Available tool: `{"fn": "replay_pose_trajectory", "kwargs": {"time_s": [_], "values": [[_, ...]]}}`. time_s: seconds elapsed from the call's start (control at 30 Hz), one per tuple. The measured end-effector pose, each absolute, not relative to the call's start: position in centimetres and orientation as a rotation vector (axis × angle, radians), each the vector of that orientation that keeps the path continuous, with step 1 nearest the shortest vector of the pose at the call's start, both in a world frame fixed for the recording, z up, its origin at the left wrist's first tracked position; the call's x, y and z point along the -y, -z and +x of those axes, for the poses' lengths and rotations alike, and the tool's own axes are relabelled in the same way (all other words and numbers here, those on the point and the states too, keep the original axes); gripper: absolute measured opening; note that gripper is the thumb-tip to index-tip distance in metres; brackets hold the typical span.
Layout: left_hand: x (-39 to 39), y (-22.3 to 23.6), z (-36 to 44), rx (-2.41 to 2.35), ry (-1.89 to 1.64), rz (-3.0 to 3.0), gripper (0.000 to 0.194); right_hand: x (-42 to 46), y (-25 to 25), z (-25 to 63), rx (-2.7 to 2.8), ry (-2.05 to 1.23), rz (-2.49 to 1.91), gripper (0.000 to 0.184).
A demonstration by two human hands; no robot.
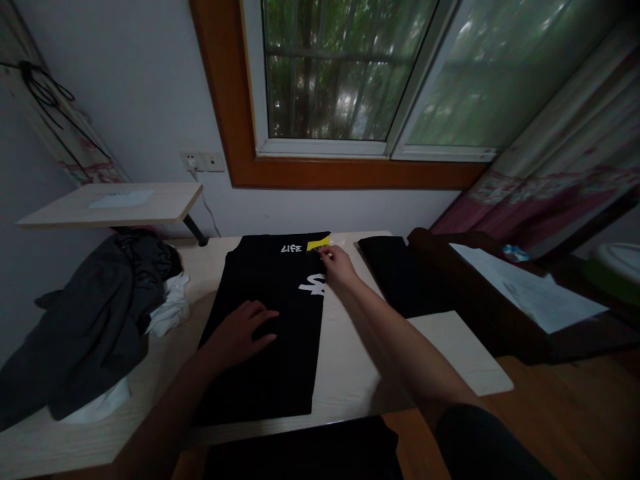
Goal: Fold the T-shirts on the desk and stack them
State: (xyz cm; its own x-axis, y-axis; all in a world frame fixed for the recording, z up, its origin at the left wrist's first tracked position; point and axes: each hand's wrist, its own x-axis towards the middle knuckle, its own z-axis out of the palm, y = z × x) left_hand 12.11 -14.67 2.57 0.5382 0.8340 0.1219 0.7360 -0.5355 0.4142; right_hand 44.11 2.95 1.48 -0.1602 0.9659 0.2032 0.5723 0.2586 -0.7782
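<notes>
A black T-shirt (265, 373) lies flat on the pale wooden table (345, 380), folded lengthwise. White lettering and a yellow printed patch (318, 243) show near its far right edge. My left hand (243, 333) is over the shirt's left half, palm down, thumb and fingers apart, holding nothing. At the far right edge, by the yellow patch, my right hand (337, 265) has its thumb and fingertips pinched together on the shirt's cloth. The fingertips partly cover the spot they grip.
A heap of dark grey clothes (95, 320) with white cloth lies left, below a raised shelf (115, 207). Another folded black garment (400, 277) rests on the right side. Papers (525, 287) lie on dark furniture farther right. The wall and window (345, 80) stand behind.
</notes>
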Motion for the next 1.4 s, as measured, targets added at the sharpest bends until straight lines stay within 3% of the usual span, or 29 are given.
{"fn": "replay_pose_trajectory", "kwargs": {"time_s": [0.1, 0.33, 0.63, 0.9, 1.07, 1.3, 1.4], "values": [[15.1, -1.7, 13.2, -1.401, -0.404, 2.432, 0.053, -5.9, -1.7, 43.3, 1.910, -0.434, -1.441, 0.032], [14.4, -2.2, 12.6, -1.499, -0.335, 2.061, 0.064, -9.3, -0.4, 42.2, 2.387, -0.223, -1.398, 0.054], [15.1, -4.0, 13.2, -1.355, -0.247, 1.961, 0.051, -8.8, -0.3, 44.2, 2.346, -0.117, -1.517, 0.035], [15.9, -3.8, 13.3, -0.923, -0.454, 2.039, 0.028, -7.8, 1.9, 48.8, 1.979, -0.212, -1.326, 0.025], [16.0, -4.5, 13.9, -0.823, -0.521, 2.026, 0.025, -7.8, 2.2, 49.6, 1.788, -0.304, -1.431, 0.018], [15.6, -5.3, 14.8, -0.732, -0.557, 2.033, 0.023, -8.3, 1.3, 47.9, 1.777, -0.460, -1.577, 0.043], [15.6, -5.4, 14.8, -0.725, -0.571, 2.035, 0.023, -8.5, 1.2, 47.1, 1.667, -0.545, -1.678, 0.042]]}}
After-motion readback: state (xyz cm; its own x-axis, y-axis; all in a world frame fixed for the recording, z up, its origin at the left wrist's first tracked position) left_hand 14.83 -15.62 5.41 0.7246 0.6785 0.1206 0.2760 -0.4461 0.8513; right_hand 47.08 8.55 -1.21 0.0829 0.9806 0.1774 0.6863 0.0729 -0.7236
